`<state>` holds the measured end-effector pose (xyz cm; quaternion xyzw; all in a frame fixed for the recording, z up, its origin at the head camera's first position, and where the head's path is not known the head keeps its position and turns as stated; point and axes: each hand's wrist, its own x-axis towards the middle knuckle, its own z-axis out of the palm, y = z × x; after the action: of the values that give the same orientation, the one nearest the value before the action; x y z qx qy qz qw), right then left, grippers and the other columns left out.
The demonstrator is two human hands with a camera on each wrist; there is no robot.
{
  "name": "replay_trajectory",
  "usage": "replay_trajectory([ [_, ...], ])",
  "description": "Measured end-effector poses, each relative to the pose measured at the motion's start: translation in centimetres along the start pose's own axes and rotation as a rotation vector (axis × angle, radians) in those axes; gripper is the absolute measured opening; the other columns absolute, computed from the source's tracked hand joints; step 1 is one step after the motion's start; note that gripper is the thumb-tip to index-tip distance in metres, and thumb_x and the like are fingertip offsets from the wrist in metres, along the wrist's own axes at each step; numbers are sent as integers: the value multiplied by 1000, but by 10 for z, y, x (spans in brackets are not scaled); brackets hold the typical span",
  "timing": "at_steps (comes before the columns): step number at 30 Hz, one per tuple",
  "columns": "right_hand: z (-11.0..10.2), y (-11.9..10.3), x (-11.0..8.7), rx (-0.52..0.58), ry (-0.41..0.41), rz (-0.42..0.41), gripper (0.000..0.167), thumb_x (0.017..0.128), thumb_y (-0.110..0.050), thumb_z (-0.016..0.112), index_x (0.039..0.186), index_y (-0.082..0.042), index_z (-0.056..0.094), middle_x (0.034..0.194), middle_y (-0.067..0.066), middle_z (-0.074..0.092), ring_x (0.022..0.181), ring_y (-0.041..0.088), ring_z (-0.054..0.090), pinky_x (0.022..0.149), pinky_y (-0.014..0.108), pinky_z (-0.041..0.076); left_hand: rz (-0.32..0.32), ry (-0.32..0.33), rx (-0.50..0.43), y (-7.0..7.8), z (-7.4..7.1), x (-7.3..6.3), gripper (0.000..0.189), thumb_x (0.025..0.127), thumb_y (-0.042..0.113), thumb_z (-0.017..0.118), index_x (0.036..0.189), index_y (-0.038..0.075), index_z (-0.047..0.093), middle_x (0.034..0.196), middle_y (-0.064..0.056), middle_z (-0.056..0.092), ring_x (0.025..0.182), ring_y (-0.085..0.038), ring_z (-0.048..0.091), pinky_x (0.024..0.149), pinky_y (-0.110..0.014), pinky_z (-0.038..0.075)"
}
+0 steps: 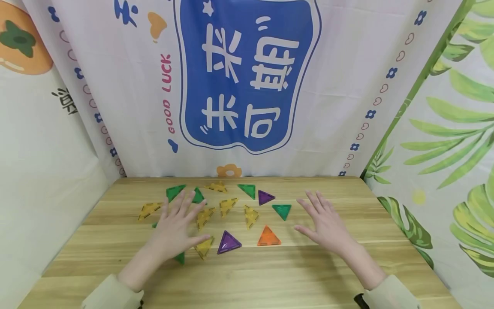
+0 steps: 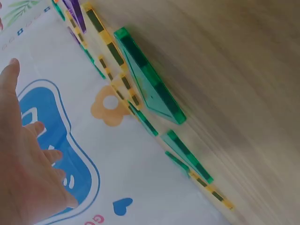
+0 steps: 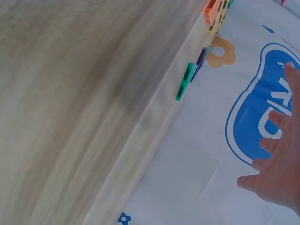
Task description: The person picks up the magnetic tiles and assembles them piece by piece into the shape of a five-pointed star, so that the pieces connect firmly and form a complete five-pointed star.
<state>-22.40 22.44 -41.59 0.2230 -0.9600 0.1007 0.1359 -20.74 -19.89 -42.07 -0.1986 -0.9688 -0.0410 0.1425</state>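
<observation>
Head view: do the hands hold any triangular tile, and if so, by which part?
Nothing is held: left hand and right hand have fingers spread; the triangular tiles lie on the table.

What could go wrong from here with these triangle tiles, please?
In the head view, the left hand's thumb overlaps a yellow tile; lowering it could nudge that tile.
A green tile is only partly visible in the head view, near that hand's wrist, so it may be overlooked.
The orange tile lies flat, so the right hand might slide it instead of lifting it.
</observation>
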Motion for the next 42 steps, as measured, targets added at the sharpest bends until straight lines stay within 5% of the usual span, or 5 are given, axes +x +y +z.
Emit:
replay_trajectory([
  [13, 34, -17, 21, 132, -113, -179, 77, 83, -49, 67, 146, -20, 36, 153, 9, 28, 139, 35, 28, 106, 57, 29, 146, -37, -71, 19, 26, 23, 98, 74, 70, 62, 149, 17, 28, 156, -12, 19, 144, -32, 12, 115, -52, 9],
  [23, 54, -20, 34, 234, -283, -216, 76, 81, -52, 67, 143, -14, 41, 145, 11, 41, 132, 31, 39, 108, 51, 31, 280, -171, -157, 22, 43, 35, 93, 74, 66, 65, 146, 14, 36, 143, -15, 42, 135, -37, 32, 111, -57, 20],
  [31, 68, -20, 45, 249, -395, -266, 76, 80, -58, 64, 141, -16, 45, 141, 6, 44, 130, 25, 41, 107, 43, 34, 291, -266, -231, 20, 51, 40, 74, 71, 63, 70, 128, 18, 59, 124, -1, 55, 126, -27, 41, 108, -53, 27],
  [42, 75, -21, 51, 245, -385, -285, 68, 78, -54, 69, 133, -16, 54, 134, 3, 48, 122, 21, 44, 102, 40, 39, 261, -296, -340, 24, 54, 44, 58, 66, 54, 79, 109, 18, 66, 112, 3, 59, 118, -24, 44, 102, -56, 31],
])
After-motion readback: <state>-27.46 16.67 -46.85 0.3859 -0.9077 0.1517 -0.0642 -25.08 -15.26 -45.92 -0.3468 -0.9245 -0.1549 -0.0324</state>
